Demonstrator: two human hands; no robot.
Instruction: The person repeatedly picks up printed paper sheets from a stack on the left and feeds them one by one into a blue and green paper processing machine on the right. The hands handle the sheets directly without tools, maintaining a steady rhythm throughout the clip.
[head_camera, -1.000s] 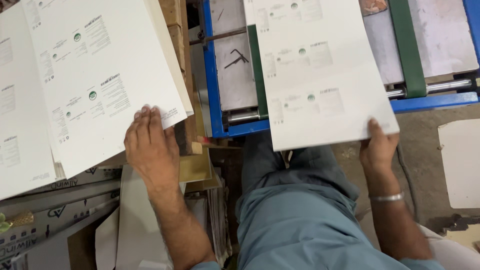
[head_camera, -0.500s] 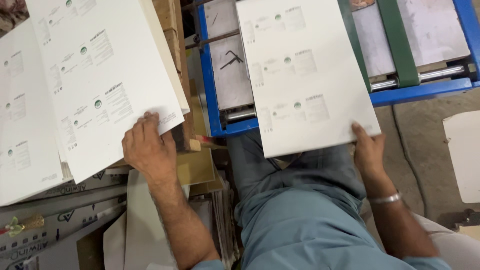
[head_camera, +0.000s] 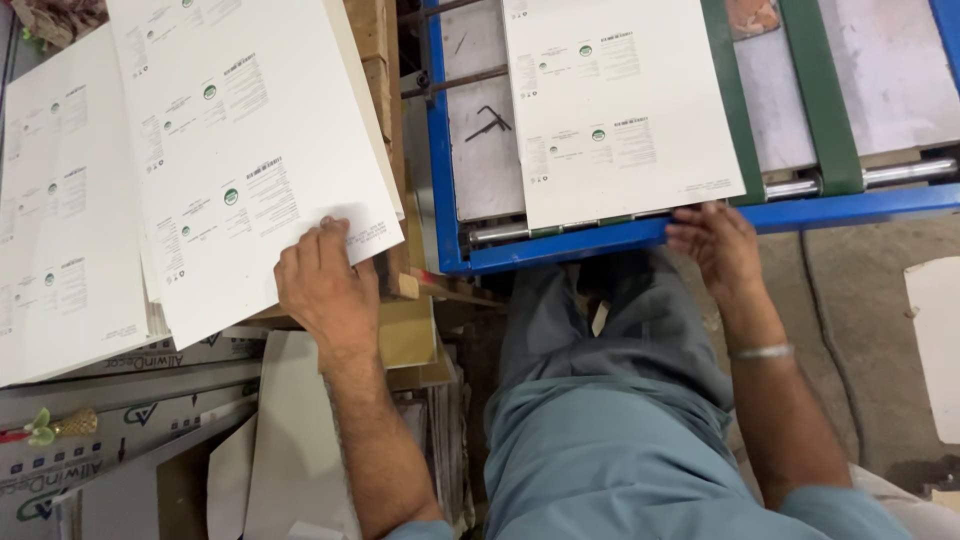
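The left hand (head_camera: 322, 285) lies palm down, fingers straight and close together, forearm bare and running back toward the body. The right hand (head_camera: 718, 248) reaches forward, fingers curled at the tips, a thin bangle on its wrist.

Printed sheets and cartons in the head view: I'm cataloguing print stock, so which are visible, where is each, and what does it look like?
Machine sheet: white rectangle with small green-dotted label blocks, on the blue-framed feed table; right hand at its near edge.
Stack sheet: same white print, tilted, top of the pile at left; left hand on its corner.
Side sheet: far left, same print.
Grey cartons: lower left, flat, dark lettering.
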